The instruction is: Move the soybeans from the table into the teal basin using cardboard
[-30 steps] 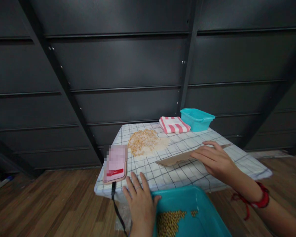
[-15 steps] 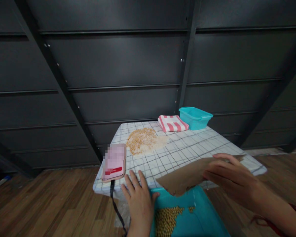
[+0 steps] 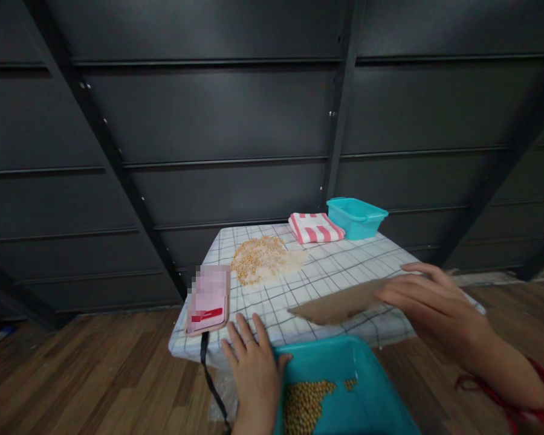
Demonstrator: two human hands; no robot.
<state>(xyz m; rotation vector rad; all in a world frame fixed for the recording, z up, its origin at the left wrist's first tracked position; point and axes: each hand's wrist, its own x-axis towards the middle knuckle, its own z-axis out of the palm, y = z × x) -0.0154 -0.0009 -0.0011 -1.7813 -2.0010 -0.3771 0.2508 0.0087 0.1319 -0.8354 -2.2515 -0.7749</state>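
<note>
My right hand (image 3: 428,305) grips a flat brown cardboard piece (image 3: 338,304), held nearly level just above the near right part of the checked tablecloth (image 3: 344,266). My left hand (image 3: 254,371) is closed on the left rim of a teal tub (image 3: 344,356) held below the table's near edge, fingers lying against the cloth; the tub holds yellow beans (image 3: 306,405). A heap of mixed beans and rice (image 3: 265,260) lies on the cloth farther back.
A phone in a pink case (image 3: 208,299) with a black strap lies at the table's near left corner. A red-striped folded cloth (image 3: 316,227) and a small teal box (image 3: 356,216) stand at the far edge. Dark metal shelving rises behind; wooden floor around.
The cardboard swung out over the tub with its edge tipped down, then came back up and levelled above the tablecloth. My left hand stayed on the tub rim.
</note>
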